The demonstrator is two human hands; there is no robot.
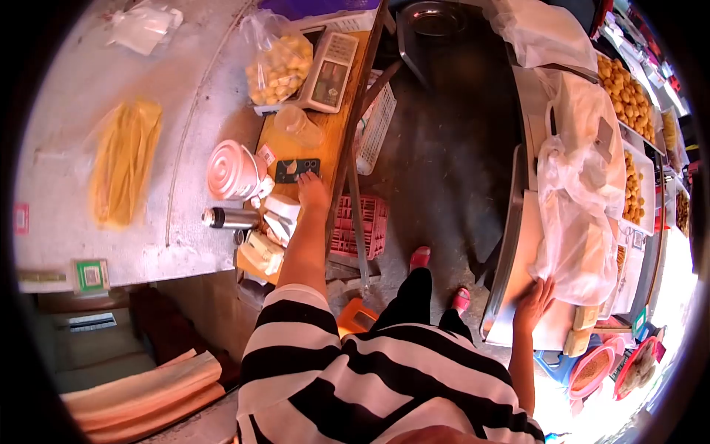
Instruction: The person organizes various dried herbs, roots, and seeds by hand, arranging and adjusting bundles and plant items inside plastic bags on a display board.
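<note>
A dark phone (288, 172), its camera lenses facing up, is at the wooden counter top. My left hand (313, 190) reaches across the counter, its fingers closed on the phone's near edge. Beside the phone stand a pink lidded bucket (228, 171) and a clear plastic jar (296, 126). My right hand (534, 302) lies with fingers stretched out on the right-hand table, touching the lower edge of a clear plastic sheet (566, 259). Under that sheet are pale block-like things that I cannot make out clearly.
A scale (331, 74) and a bag of round yellow pieces (279, 70) stand farther along the counter. Nearer are a steel flask (231, 217) and a pink crate (360, 226) on the floor. Trays of yellow pieces (627, 96) line the right side.
</note>
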